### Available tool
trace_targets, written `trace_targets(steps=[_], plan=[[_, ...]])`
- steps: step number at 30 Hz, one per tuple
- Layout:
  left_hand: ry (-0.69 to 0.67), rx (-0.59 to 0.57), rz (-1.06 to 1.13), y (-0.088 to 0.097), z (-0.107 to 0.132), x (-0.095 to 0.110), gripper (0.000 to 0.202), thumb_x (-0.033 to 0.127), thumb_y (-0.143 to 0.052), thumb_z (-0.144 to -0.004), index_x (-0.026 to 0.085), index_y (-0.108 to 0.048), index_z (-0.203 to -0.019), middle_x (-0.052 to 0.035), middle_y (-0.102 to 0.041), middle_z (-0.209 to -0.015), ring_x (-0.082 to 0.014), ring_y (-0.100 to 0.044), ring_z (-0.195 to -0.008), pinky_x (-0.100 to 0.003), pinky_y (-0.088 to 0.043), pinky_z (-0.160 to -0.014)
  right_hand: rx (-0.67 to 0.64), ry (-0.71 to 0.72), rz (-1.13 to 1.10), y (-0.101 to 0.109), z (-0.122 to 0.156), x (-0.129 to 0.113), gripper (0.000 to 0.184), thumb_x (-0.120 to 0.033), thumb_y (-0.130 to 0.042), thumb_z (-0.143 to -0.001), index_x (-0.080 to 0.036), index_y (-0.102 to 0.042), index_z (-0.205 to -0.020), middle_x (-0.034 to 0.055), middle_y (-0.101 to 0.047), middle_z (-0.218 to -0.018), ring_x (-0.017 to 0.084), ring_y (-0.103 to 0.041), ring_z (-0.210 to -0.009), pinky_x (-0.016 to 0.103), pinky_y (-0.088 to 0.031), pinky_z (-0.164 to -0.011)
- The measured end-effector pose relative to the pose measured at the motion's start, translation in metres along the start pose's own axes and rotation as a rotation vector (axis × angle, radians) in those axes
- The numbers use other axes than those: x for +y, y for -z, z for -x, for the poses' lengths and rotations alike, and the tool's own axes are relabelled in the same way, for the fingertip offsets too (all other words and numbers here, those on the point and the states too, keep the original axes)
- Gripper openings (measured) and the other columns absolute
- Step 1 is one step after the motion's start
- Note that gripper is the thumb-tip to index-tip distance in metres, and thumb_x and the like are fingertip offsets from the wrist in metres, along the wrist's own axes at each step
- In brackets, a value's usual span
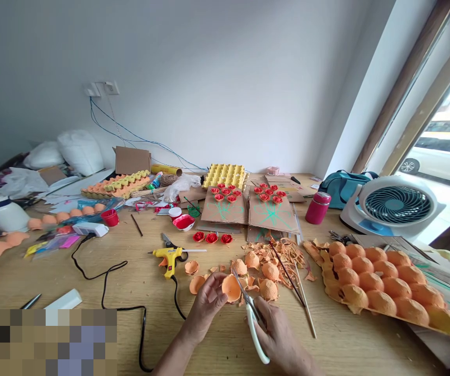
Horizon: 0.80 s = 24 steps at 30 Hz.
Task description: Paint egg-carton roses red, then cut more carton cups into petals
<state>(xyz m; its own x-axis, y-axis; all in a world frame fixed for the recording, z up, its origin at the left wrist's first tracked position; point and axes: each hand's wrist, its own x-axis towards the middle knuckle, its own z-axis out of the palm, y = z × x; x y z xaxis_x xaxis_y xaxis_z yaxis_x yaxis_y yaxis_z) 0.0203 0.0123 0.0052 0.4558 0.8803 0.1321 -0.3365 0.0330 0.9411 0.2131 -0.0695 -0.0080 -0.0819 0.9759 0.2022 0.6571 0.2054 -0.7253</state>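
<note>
My left hand [208,300] pinches an orange egg-carton cup [231,289] by its side, with the hollow facing me. Closed around the handles of a pair of white-handled scissors [255,326] is my right hand [275,326]. The scissor blades lie at the right rim of the cup; whether they are cutting cannot be made out. Several more cut cups [270,271] and a heap of orange trimmings [287,256] sit just beyond my hands. Two loose cups [197,284] rest left of my left hand.
A yellow glue gun [169,260] with a black cord lies left of centre. Red paper flowers [211,238] stand before two cardboard pieces [225,209] bearing more flowers. An orange egg tray [385,282], sticks [305,300], a fan [399,203] and a pink flask [318,208] are on the right.
</note>
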Motion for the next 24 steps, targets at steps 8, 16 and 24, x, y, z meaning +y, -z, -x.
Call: trace_targets(steps=[8, 16, 24], plan=[[-0.013, -0.094, -0.016, -0.0013, 0.0010, 0.0014, 0.042, 0.045, -0.083, -0.077, 0.020, -0.066, -0.106, -0.0065, -0.066, -0.100, -0.0239, -0.063, -0.098, -0.032, -0.052, -0.084, 0.037, 0.029, -0.020, 0.0021, -0.0014, -0.0027, 0.017, -0.037, -0.049, -0.094, -0.022, -0.047, -0.085, 0.0007, -0.060, -0.077, 0.016, -0.053, -0.068, 0.025, -0.041, -0.063], [-0.002, -0.067, -0.023, 0.0009, 0.0016, -0.0006, 0.040, 0.045, -0.083, -0.078, 0.020, -0.067, -0.106, -0.0056, -0.067, -0.101, -0.0235, -0.061, -0.100, -0.030, -0.050, -0.085, 0.039, 0.030, -0.023, 0.0034, -0.0021, -0.0058, 0.018, -0.038, -0.045, -0.094, -0.023, -0.046, -0.084, 0.0004, -0.060, -0.075, 0.016, -0.051, -0.065, 0.025, -0.040, -0.061], [0.034, -0.047, 0.013, 0.0008, 0.0016, -0.0054, 0.045, 0.051, -0.081, -0.078, 0.021, -0.067, -0.109, -0.0073, -0.068, -0.106, -0.0229, -0.062, -0.095, -0.031, -0.052, -0.082, 0.024, 0.004, -0.021, 0.0023, -0.0021, -0.0069, 0.018, -0.036, -0.043, -0.094, -0.024, -0.043, -0.081, -0.0023, -0.052, -0.069, 0.014, -0.044, -0.059, 0.025, -0.033, -0.057]])
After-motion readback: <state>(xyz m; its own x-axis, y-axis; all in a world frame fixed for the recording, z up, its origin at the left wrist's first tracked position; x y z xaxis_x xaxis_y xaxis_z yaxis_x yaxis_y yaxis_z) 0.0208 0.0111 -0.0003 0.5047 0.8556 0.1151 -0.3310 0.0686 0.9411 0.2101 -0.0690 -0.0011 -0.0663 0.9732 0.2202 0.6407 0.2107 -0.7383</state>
